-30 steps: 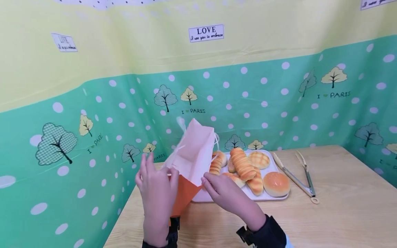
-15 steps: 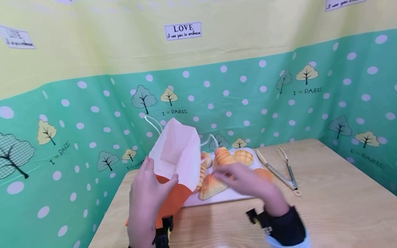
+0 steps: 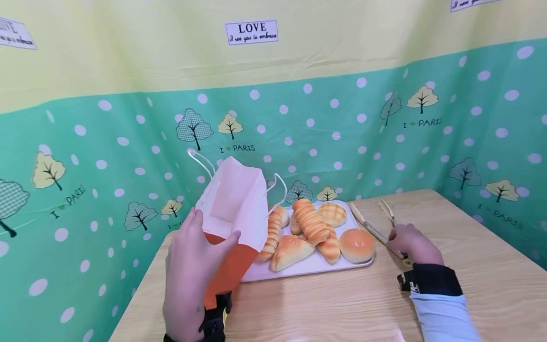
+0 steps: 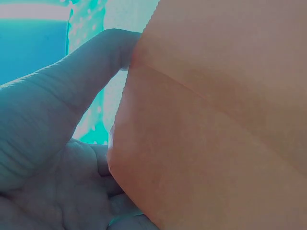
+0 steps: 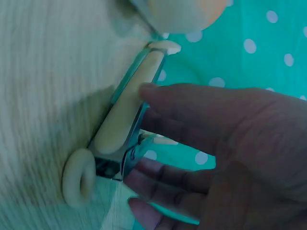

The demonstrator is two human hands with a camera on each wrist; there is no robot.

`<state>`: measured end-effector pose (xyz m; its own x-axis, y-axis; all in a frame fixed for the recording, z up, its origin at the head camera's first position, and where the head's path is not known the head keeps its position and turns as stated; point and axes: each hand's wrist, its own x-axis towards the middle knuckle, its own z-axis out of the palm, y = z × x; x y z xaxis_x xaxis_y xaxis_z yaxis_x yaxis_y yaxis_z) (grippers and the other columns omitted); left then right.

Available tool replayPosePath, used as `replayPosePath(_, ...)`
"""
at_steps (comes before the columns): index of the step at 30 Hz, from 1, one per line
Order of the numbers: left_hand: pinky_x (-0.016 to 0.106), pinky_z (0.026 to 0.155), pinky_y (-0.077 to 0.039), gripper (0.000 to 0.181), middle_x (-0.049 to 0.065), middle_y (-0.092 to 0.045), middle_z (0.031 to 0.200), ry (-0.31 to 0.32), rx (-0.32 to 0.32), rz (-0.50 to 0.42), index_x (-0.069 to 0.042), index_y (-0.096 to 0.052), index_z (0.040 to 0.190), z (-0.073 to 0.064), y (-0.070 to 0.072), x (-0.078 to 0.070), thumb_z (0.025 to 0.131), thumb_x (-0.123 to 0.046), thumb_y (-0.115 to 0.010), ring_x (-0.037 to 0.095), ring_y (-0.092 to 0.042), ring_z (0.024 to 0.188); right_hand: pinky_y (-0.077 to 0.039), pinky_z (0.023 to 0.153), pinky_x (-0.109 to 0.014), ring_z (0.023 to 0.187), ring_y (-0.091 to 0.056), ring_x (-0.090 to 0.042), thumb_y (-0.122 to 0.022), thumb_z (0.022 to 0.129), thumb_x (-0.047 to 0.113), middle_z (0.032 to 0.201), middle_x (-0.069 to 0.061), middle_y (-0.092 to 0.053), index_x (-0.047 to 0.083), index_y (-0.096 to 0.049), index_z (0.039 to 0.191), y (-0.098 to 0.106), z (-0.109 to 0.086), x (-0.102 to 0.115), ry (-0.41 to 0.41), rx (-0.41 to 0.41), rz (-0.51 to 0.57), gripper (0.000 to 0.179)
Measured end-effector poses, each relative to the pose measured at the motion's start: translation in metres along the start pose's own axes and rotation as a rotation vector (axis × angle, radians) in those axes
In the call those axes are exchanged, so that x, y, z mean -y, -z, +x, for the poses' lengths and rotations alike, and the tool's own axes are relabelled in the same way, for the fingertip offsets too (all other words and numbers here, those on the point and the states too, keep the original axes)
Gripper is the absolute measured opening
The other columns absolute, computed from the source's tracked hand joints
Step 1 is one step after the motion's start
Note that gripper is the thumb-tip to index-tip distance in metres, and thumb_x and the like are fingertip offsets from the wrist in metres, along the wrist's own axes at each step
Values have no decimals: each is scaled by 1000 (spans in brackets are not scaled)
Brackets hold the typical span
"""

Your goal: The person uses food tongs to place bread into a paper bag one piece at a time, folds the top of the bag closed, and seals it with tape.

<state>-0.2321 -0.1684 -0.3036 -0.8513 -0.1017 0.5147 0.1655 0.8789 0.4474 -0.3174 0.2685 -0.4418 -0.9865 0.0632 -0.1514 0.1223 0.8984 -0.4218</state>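
A paper bag (image 3: 228, 268), orange outside and whitish inside, stands tilted with its mouth toward me and white string handles up. My left hand (image 3: 188, 266) holds its near left side, thumb at the rim. In the left wrist view the bag (image 4: 206, 124) covers part of the fingers. To the right of the tray, my right hand (image 3: 412, 244) grips the metal tongs (image 3: 367, 224) near the hinge end. The right wrist view shows its thumb on the beige grip of the tongs (image 5: 127, 108), with fingers on the other side and a ring at the end.
A white tray (image 3: 307, 271) bears several breads: a round bun (image 3: 357, 245), a ridged roll (image 3: 310, 221), a triangular pastry (image 3: 292, 252) and others. The bag overlaps the tray's left end. Green polka-dot cloth (image 3: 333, 142) hangs behind the wooden table (image 3: 333, 308).
My right hand has left the bag's rim, passed over the tray to the right and taken hold of the tongs. The left hand keeps the bag, its mouth wider. The head view has turned rightward.
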Motion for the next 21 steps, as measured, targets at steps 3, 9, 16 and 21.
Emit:
replayPosePath(3,56,72,-58,77,18,-58,117,11,-12,-4,4,-48,129,0,3,2,70,-39,-74,37,-57,98,-49,56,-35,65,-53,-27,-62,81,17,74,-17,-53,-14,-55,91,4,-4,-2,-89,21,59,33)
replayPosePath(9,55,76,-57,75,17,-58,113,35,7,4,4,-49,125,-1,7,3,69,-38,-75,35,-55,99,-52,72,-51,81,-52,-42,-69,76,34,92,-37,-49,-28,-33,114,-2,-4,2,-163,-20,47,81)
replayPosePath(16,53,81,-57,74,16,-55,112,18,44,-60,4,-47,123,-2,3,1,67,-35,-78,34,-54,102,-49,67,-56,81,-46,-50,-74,70,37,92,-44,-41,-27,-36,108,-17,2,2,-173,-126,58,84)
replayPosePath(21,53,82,-56,79,17,-55,116,15,48,-67,4,-45,126,-2,1,4,66,-35,-79,34,-53,105,-49,56,-47,70,-47,-40,-73,71,36,88,-39,-40,-23,-49,99,-3,-2,9,-100,-192,68,69)
